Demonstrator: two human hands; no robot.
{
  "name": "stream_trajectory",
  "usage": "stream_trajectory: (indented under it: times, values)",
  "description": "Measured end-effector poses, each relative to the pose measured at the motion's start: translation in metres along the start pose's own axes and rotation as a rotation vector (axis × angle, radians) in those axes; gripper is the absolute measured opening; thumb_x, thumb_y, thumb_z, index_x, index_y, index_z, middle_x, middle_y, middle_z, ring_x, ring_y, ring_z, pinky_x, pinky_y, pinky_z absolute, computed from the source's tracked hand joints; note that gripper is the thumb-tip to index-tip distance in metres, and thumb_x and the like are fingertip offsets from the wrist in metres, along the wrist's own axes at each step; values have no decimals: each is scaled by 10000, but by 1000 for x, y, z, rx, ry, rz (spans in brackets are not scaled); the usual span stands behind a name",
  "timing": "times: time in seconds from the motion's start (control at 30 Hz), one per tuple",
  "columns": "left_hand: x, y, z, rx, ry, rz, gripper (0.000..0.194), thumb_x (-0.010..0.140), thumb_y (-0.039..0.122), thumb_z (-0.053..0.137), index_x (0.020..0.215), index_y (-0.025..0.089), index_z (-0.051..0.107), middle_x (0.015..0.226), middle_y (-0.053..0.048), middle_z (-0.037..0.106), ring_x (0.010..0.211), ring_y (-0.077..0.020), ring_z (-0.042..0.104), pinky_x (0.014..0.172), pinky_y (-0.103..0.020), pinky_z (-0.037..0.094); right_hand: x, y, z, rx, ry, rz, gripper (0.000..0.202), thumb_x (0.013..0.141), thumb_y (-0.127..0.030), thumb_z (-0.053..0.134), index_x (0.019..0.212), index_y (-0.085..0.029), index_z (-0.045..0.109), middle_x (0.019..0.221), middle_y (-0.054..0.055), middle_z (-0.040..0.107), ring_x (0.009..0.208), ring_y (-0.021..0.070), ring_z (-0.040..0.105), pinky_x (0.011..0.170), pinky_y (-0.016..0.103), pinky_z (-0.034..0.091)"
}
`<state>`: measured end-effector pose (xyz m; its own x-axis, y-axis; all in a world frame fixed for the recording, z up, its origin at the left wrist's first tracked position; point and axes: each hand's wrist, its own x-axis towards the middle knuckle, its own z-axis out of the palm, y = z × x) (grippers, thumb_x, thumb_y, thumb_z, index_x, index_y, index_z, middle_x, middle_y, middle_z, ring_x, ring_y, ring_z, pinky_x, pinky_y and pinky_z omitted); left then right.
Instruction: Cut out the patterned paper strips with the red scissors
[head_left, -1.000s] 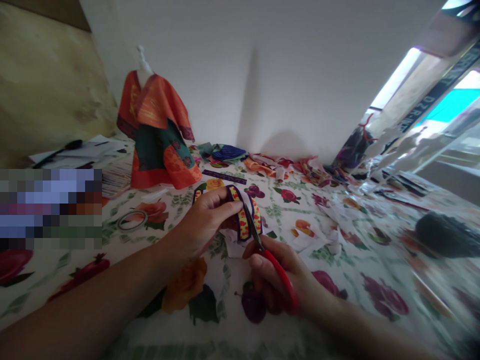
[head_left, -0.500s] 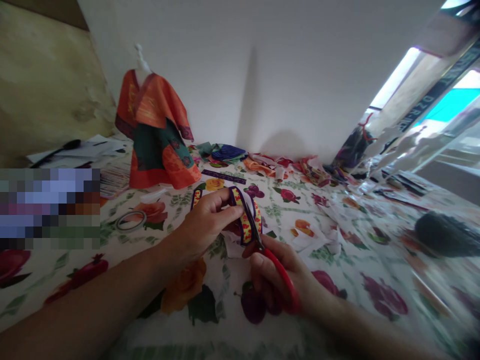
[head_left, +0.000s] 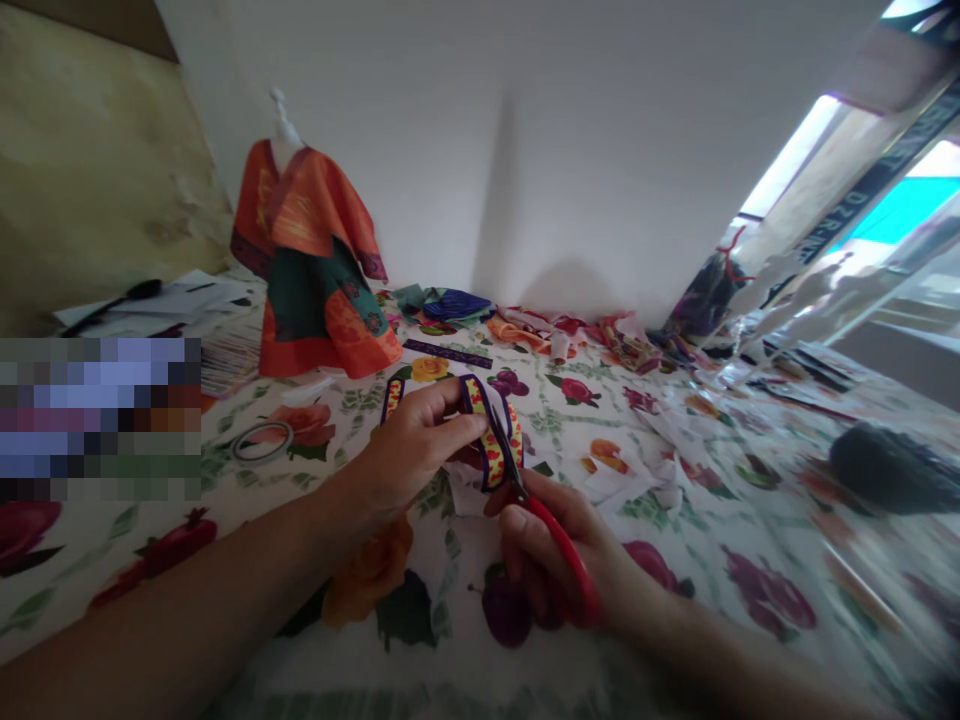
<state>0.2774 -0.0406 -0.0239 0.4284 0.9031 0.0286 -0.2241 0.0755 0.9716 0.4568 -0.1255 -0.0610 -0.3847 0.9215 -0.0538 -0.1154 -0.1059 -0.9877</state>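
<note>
Between the thumb and fingers of my left hand [head_left: 420,435] is a patterned ribbon [head_left: 495,465], yellow and red with dark purple edges. It curves in a loop toward my right hand, and another stretch of it shows behind the left hand. My right hand [head_left: 551,540] is closed around the red handles of a pair of scissors [head_left: 559,545]. The dark blades point up and to the left, lying against the ribbon loop. Whether the blades are parted is hard to tell. White paper or cloth lies beneath the hands.
A small dress form in an orange and green robe [head_left: 315,260] stands at the back left. A roll of tape [head_left: 261,440] lies left of my hands. Fabric scraps [head_left: 536,330] line the wall. A dark bundle [head_left: 889,470] sits at right on the flowered tablecloth [head_left: 300,670].
Almost nothing differs. The ribbon loop and the scissor blades have shifted very slightly; both hands keep their hold.
</note>
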Motion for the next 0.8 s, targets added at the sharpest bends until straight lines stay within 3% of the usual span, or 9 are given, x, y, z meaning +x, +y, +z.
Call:
stream_trajectory:
  times: [0.8]
  values:
    - [0,-2,2,-38,29,-12,171,785,271,783,907,167,722,829,-47,788,701,-192,743,671,-298,627,0,0,3,10,12,3,441,1049,-566,683,902,-176,537,642,-36,602,399,50,484,338,101,363]
